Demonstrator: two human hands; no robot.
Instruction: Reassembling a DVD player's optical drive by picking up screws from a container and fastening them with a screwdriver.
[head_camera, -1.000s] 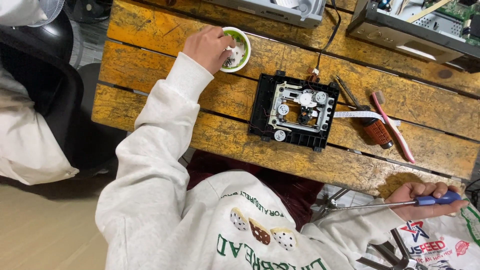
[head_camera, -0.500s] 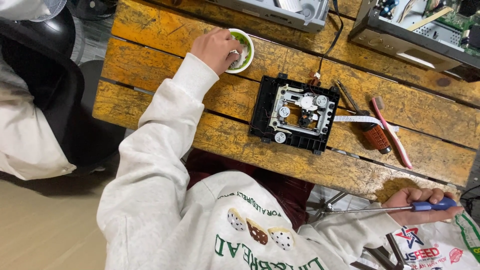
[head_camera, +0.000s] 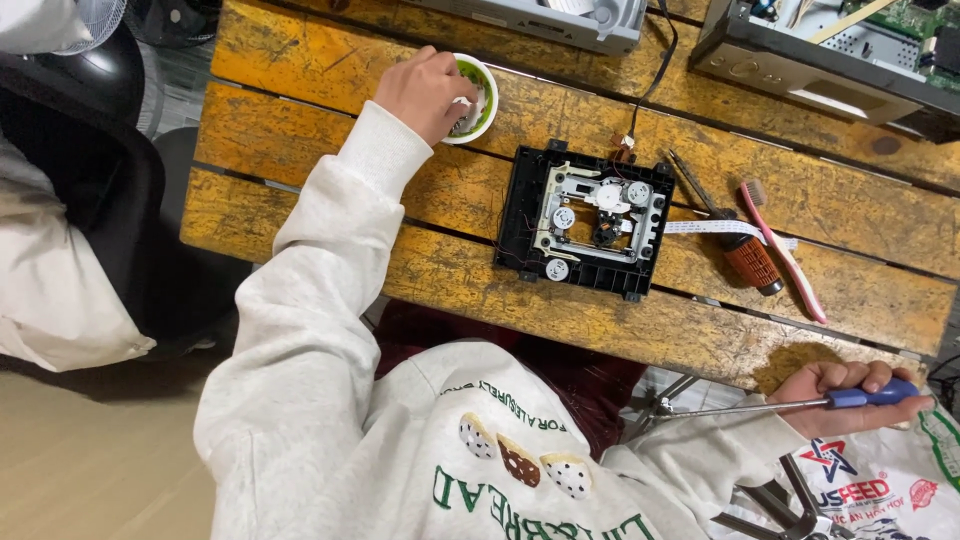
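- Fingers of my left hand (head_camera: 425, 92) dip, bunched, into small white-rimmed green bowl (head_camera: 484, 72), left of black plastic drive mechanism (head_camera: 590, 220); whether they hold anything I cannot tell. Better pinch gently.
- Right hand (head_camera: 845, 395) grips blue-handled metal screwdriver (head_camera: 760, 405) firmly.

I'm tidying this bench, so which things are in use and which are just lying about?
In use: left hand in the small bowl; right hand gripping the blue-handled screwdriver; probably the black drive mechanism.
Lying about: brown-handled screwdriver, pink toothbrush.
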